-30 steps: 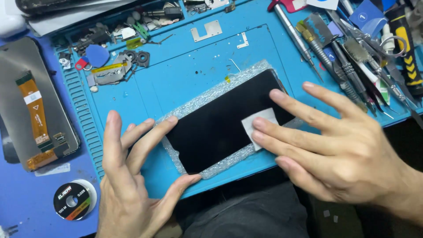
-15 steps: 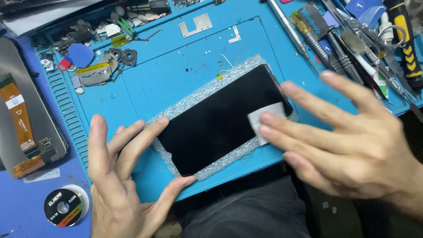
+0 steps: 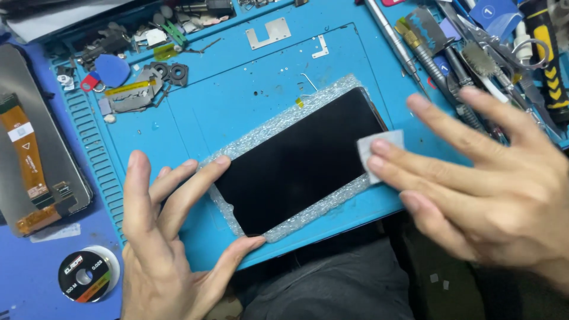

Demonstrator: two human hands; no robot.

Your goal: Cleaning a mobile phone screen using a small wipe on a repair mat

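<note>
A phone (image 3: 296, 160) with a black screen lies face up at a slant on a sheet of bubble wrap (image 3: 267, 127), on a blue work mat (image 3: 237, 89). My left hand (image 3: 160, 249) brackets the phone's left end, index finger on the upper corner and thumb at the lower corner. My right hand (image 3: 492, 195) has its fingers spread flat and presses a small white wipe (image 3: 382, 142) against the screen's right edge, where the wipe partly overhangs the phone.
Screwdrivers, tweezers and a brush (image 3: 427, 53) lie along the mat's right side. Small metal parts and a blue pick (image 3: 133, 95) sit at the back left, and a metal plate (image 3: 268, 32) is at the back. A display panel with an orange flex cable (image 3: 35, 154) and a wire spool (image 3: 88, 275) lie at the left.
My right hand has slid the white wipe to the right, from inside the screen to its right edge. My left hand has stayed at the phone's left end.
</note>
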